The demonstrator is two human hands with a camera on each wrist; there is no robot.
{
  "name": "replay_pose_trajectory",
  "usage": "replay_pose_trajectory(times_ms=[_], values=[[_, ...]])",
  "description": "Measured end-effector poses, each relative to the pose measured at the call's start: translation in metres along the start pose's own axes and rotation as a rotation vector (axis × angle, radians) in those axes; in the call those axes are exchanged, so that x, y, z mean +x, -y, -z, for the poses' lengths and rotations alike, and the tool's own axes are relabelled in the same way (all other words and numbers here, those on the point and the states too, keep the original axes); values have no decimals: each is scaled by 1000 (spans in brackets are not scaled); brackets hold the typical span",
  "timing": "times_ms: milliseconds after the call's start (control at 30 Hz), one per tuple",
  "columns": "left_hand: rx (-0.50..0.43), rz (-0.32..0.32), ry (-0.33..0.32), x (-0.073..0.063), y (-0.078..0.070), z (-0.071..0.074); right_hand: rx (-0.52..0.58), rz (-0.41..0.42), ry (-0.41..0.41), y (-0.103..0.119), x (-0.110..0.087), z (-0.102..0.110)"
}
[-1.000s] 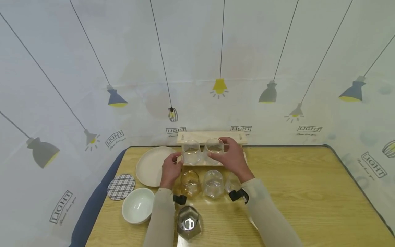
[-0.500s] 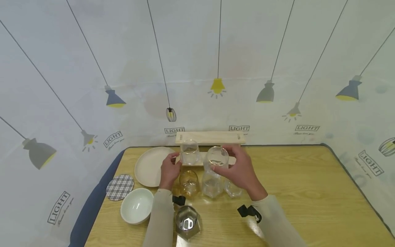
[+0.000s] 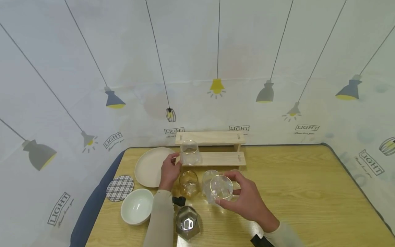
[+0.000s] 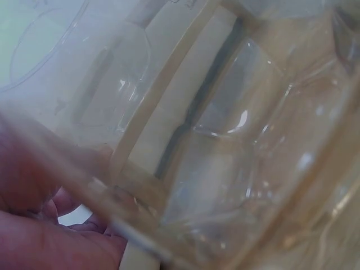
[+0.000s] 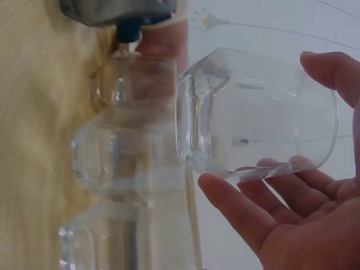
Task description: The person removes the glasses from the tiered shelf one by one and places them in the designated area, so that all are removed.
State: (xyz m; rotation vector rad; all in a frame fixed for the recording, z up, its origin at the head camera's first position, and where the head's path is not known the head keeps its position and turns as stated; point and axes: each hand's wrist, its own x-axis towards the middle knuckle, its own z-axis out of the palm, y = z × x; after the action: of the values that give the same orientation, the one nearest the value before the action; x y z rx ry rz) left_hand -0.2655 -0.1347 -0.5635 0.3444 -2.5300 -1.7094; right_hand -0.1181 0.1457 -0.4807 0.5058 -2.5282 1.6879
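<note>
My right hand (image 3: 247, 200) grips a clear faceted glass (image 3: 221, 187) between thumb and fingers. In the right wrist view this clear glass (image 5: 253, 118) lies sideways across the picture, fingers on its lower side. Another clear glass (image 3: 190, 153) stands at the left end of the wooden two-step rack (image 3: 220, 158). At that end is my left hand (image 3: 169, 173), thumb and fingers beside the glass; whether they pinch glass or board is hidden. In the left wrist view, an amber glass (image 4: 304, 219) partly covers the fingers (image 4: 73, 242).
In front of the rack stand an amber glass (image 3: 189, 183) and a clear glass (image 3: 208, 181), partly behind the held one. A grey glass (image 3: 187, 223) is nearer. To the left are a cream plate (image 3: 146, 168), a checked coaster (image 3: 119, 188) and a white bowl (image 3: 137, 206).
My right hand has lifted a clear glass off the rack's lower step and brought it nearer, over the glasses in front. The left hand has stayed at the rack's left end.
</note>
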Motion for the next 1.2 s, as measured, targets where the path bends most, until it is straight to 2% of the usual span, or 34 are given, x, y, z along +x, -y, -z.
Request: replay_pose_trajectory(times_ms=[100, 200, 333, 433, 533, 900, 1100, 1200], values=[[16, 2, 15, -1, 0, 0, -25, 68, -2, -4, -12, -6], [15, 15, 18, -3, -1, 1, -3, 112, 7, -6, -21, -12], [3, 30, 21, -3, -1, 3, 25, 37, 40, -11, -27, -23], [-5, 40, 32, -3, 1, 3, -2, -32, 66, -17, -30, -31], [-8, 50, 33, -3, 3, 2, -13, -60, 91, -25, -32, -37], [-12, 39, 39, -3, -1, 2, -44, -93, 117, -38, -31, -47], [-11, 29, 41, -2, -2, 3, -59, -75, 127, -38, -33, -47], [-12, 28, 40, -2, -3, 3, -106, -58, 133, -38, -33, -46]])
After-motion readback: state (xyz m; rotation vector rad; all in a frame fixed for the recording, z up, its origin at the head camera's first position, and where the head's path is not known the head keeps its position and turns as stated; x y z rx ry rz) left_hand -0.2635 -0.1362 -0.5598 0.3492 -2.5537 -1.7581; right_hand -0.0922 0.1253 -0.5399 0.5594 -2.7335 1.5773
